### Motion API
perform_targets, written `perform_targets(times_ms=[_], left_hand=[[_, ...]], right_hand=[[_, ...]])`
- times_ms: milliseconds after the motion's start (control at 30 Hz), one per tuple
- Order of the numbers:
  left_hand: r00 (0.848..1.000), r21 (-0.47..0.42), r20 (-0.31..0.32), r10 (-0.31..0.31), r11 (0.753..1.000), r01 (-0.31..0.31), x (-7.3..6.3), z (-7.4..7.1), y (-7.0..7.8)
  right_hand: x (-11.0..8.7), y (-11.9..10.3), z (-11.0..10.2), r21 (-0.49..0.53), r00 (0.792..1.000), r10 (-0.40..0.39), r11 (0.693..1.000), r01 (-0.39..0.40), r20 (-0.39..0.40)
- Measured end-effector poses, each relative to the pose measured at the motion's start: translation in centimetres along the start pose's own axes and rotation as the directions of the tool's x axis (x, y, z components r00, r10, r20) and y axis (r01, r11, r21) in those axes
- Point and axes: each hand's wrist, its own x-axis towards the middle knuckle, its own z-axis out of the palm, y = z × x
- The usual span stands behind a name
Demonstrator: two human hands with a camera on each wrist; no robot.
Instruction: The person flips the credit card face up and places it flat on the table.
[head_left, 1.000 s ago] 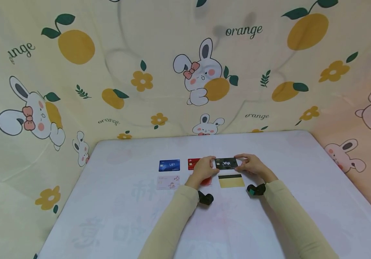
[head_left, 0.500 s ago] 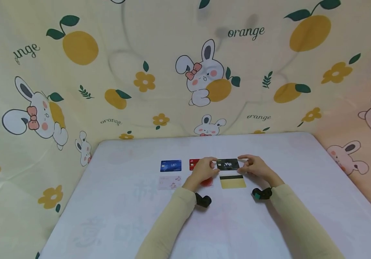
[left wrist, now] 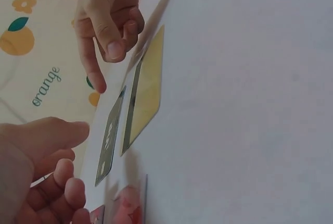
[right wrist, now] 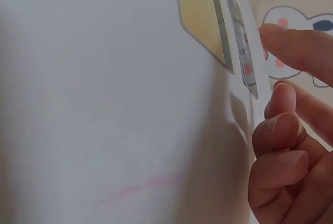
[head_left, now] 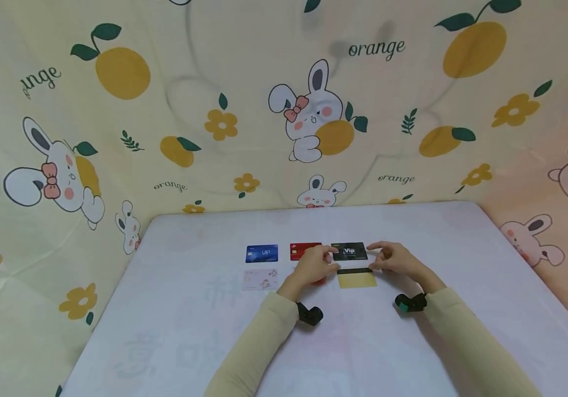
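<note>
A black card marked "Vip" [head_left: 349,251] lies flat on the white table, at the right end of the far row. My left hand [head_left: 310,266] hovers at its left side, above the red card [head_left: 299,250], with fingers loosely bent. To its right is my right hand [head_left: 398,259], whose fingers stand off the black card's edge. In the left wrist view a gap shows between both hands and the black card [left wrist: 111,139]. Just nearer lies a gold card with a dark stripe [head_left: 358,280]. Neither hand holds anything.
A blue card [head_left: 261,253] and a pale pink card [head_left: 260,279] lie to the left. Another card with red on it [head_left: 320,282] is mostly hidden beneath the left hand. The table [head_left: 174,309] ends at a printed cloth backdrop [head_left: 259,55].
Both hands have let go of the black card's edges and drawn slightly back toward the person, the right hand also outward to the right. The black card stays on the table.
</note>
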Motion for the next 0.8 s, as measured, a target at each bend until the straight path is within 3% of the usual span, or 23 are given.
perform_targets(times_ms=[433,800], left_hand=[[0.998,0.044,0.061,0.028,0.999,-0.031,-1.6,0.6,0.6],[0.995,0.111,0.099,0.031,0.993,-0.041,-2.1,0.8,0.8]], right_hand=[[-1.7,-0.1,0.2,-0.024,0.995,-0.045,0.999,0.048,0.083],[-1.9,0.1,0.3,-0.006,0.987,-0.073,0.997,0.074,0.141]])
